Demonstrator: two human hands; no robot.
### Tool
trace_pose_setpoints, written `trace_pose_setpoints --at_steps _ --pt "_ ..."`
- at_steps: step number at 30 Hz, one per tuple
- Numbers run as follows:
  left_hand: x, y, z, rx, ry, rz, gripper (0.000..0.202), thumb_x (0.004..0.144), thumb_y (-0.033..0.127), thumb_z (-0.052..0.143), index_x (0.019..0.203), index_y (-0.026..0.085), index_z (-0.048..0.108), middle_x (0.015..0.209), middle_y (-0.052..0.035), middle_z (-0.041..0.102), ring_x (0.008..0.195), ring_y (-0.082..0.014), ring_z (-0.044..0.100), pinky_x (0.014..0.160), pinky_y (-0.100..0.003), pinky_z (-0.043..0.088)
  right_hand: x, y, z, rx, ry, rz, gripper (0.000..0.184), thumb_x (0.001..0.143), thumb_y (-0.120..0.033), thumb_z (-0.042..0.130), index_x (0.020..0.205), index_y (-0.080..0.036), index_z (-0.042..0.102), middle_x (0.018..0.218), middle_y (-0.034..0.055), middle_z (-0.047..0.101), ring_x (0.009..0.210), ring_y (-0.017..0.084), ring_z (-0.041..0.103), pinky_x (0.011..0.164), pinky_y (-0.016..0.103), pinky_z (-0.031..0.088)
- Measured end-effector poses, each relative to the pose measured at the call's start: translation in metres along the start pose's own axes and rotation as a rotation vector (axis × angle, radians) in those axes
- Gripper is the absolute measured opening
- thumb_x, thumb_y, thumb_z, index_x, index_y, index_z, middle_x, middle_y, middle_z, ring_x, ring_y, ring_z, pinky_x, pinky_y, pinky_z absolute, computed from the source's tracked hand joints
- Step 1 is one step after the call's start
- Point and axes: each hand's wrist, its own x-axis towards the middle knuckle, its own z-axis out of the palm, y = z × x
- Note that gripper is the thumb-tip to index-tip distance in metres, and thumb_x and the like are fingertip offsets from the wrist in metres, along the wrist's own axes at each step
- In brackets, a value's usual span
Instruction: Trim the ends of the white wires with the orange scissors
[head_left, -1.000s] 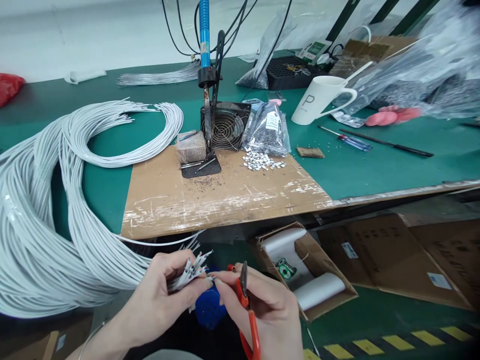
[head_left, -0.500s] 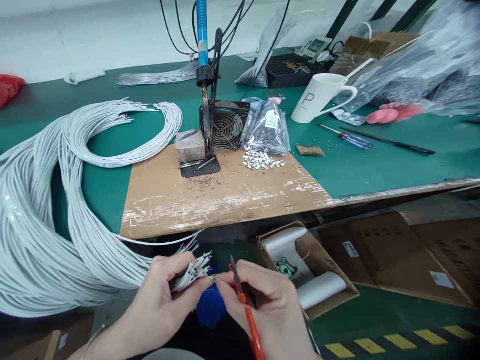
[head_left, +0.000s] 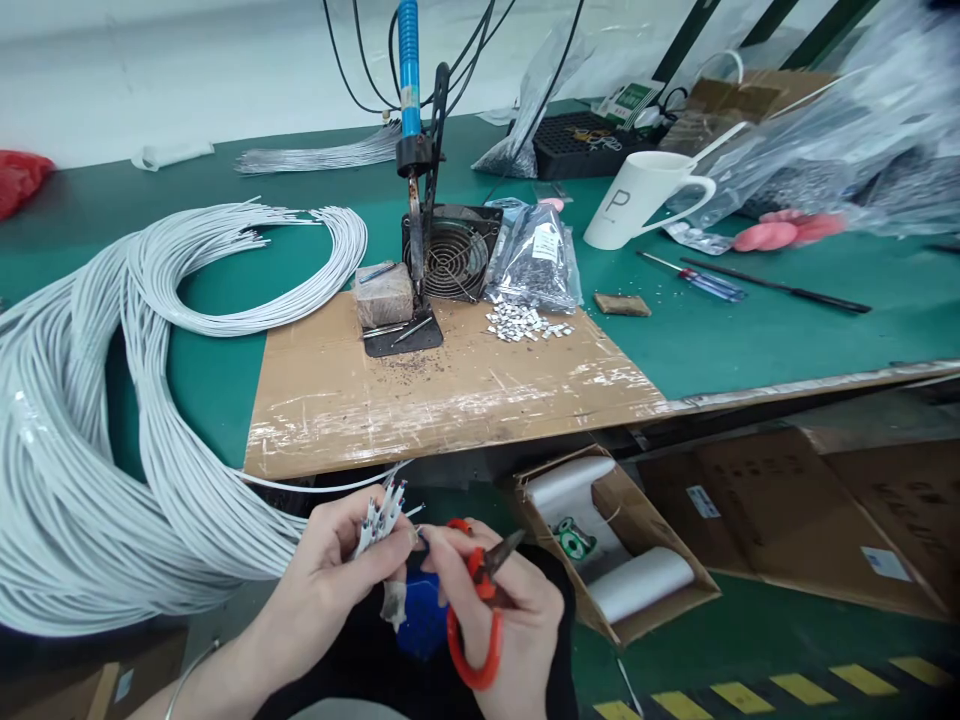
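Note:
My left hand [head_left: 341, 570] is closed around the end of a thick bundle of white cables [head_left: 217, 490], whose cut tips with small coloured wires stick up past the thumb. Orange-handled scissors [head_left: 480, 580] sit in my right hand [head_left: 510, 610], their dark blades pointing up and to the right. The right thumb and index finger pinch close to the left thumb, at a cable tip too small to make out clearly. Below the hands a blue object [head_left: 424, 615] shows in part.
A soldering iron [head_left: 410, 120] stands on the cardboard sheet [head_left: 450, 400] before a small fan [head_left: 454, 255]. Small white pieces [head_left: 525, 322] lie beside a plastic bag [head_left: 536, 260]. A white mug [head_left: 630, 200] is at the right. Under the table edge is an open carton [head_left: 660, 610].
The scissors have turned in my right hand, blades now pointing right and a handle loop showing. My right hand shifted slightly left; the cable tips tilt more upright.

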Motion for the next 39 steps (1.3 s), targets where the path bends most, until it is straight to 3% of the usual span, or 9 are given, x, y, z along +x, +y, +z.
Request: trace_pose_setpoints --at_steps 3,5,10,12,18,25,33,36,39 --pt "0.000 0.004 -0.002 0.002 -0.052 -0.004 0.028 0.095 0.043 0.069 0.087 0.018 0.077 0.063 0.0027 0.057 0.047 -0.0078 0.028 0.047 -0.023 0.027 0.007 -0.004 -0.016 -0.006 0.033 0.135 0.032 0.090 -0.036 0.074 0.063 -0.019 0.072 0.052 -0.0021 0.049 0.048 0.012 0.043 0.048 0.026 0.040" --pt "-0.001 0.004 -0.003 0.001 -0.050 0.002 0.029 0.093 0.044 0.071 0.085 0.017 0.078 0.060 0.0030 0.054 0.048 -0.0089 0.029 0.049 -0.023 0.030 0.009 -0.006 -0.024 -0.067 -0.024 0.138 0.041 0.090 -0.041 0.073 0.058 -0.019 0.060 0.055 -0.0030 0.043 0.050 0.011 0.037 0.047 0.026 0.033" --pt "-0.002 0.002 -0.001 -0.024 0.012 0.026 0.028 0.090 0.045 0.076 0.087 0.018 0.073 0.071 -0.0014 0.063 0.060 -0.0127 0.044 0.055 -0.023 0.036 0.006 -0.004 -0.034 -0.298 -0.281 0.004 0.046 0.090 -0.031 0.071 0.060 -0.021 0.038 0.061 -0.0047 0.036 0.053 0.010 0.034 0.047 0.024 0.027" --pt "-0.003 0.003 0.001 -0.016 0.030 0.023 0.032 0.090 0.049 0.075 0.085 0.017 0.072 0.069 -0.0006 0.059 0.061 -0.0132 0.044 0.056 -0.023 0.036 0.003 0.000 -0.033 -0.363 -0.308 -0.079 0.046 0.088 -0.023 0.070 0.060 -0.022 0.033 0.061 -0.0050 0.035 0.053 0.010 0.035 0.048 0.024 0.027" --pt "-0.006 0.008 0.009 0.046 0.094 0.012 0.029 0.090 0.046 0.075 0.083 0.018 0.068 0.061 0.0066 0.042 0.055 -0.0104 0.033 0.052 -0.023 0.027 -0.004 0.011 -0.024 -0.412 -0.247 -0.215 0.047 0.087 -0.016 0.067 0.061 -0.022 0.029 0.060 -0.0061 0.030 0.052 0.009 0.029 0.048 0.026 0.023" --pt "-0.004 -0.001 0.004 0.117 0.065 0.126 0.020 0.097 0.035 0.065 0.085 0.019 0.068 0.064 0.0067 0.042 0.052 -0.0092 0.028 0.047 -0.022 0.023 -0.006 0.011 -0.021 -0.457 -0.260 -0.271 0.045 0.087 -0.013 0.061 0.062 -0.022 0.025 0.059 -0.0066 0.027 0.051 0.009 0.027 0.048 0.026 0.022" --pt "-0.005 0.003 0.010 0.166 0.105 0.132 0.019 0.093 0.031 0.064 0.079 0.018 0.068 0.062 0.0049 0.045 0.055 -0.0110 0.032 0.051 -0.022 0.029 -0.010 0.017 -0.012 -0.398 -0.173 -0.396 0.041 0.083 -0.003 0.058 0.063 -0.022 0.028 0.059 -0.0076 0.028 0.048 0.006 0.028 0.043 0.022 0.021" --pt "-0.004 0.003 0.013 0.185 0.131 0.153 0.022 0.091 0.031 0.065 0.074 0.017 0.067 0.059 0.0041 0.046 0.053 -0.0110 0.034 0.049 -0.022 0.029 -0.020 0.024 0.007 -0.280 -0.039 -0.350 0.037 0.081 -0.003 0.063 0.061 -0.020 0.036 0.057 -0.0078 0.033 0.047 0.005 0.029 0.043 0.023 0.020" --pt "-0.004 -0.003 0.014 0.171 0.190 0.193 0.022 0.092 0.031 0.065 0.074 0.019 0.069 0.059 0.0032 0.049 0.054 -0.0119 0.039 0.050 -0.022 0.033 -0.021 0.033 0.028 -0.122 0.059 -0.226 0.041 0.084 -0.009 0.063 0.057 -0.020 0.036 0.053 -0.0079 0.033 0.044 0.006 0.029 0.041 0.023 0.020"
